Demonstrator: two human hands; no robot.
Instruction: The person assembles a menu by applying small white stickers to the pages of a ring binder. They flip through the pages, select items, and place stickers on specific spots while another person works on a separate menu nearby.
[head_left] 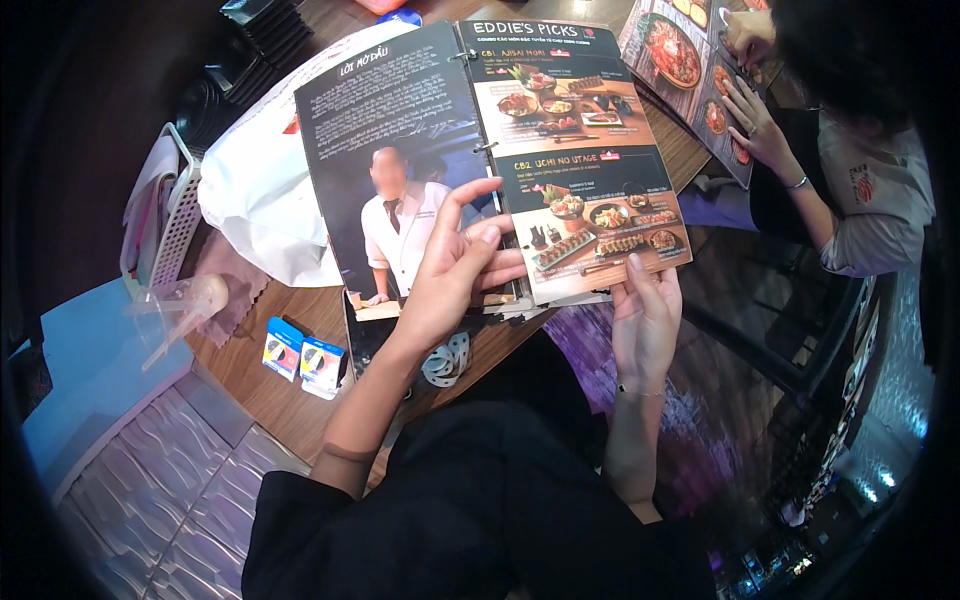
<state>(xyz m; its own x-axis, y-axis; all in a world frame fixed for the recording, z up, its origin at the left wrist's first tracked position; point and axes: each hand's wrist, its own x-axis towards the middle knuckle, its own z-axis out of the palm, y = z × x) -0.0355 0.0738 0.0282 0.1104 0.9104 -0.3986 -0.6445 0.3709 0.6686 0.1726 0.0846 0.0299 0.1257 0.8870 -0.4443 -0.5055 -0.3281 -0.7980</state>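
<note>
Pinches menu [512,160] at four o'clock with right hand [645,325]; curls left hand [452,265] over roughly twelve-to-six spine [477,105], can't tell if gripping.

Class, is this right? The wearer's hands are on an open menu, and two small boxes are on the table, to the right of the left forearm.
No: the head view shows the boxes left of the left forearm, on the table. Left hand and right hand are on the menu.
</note>
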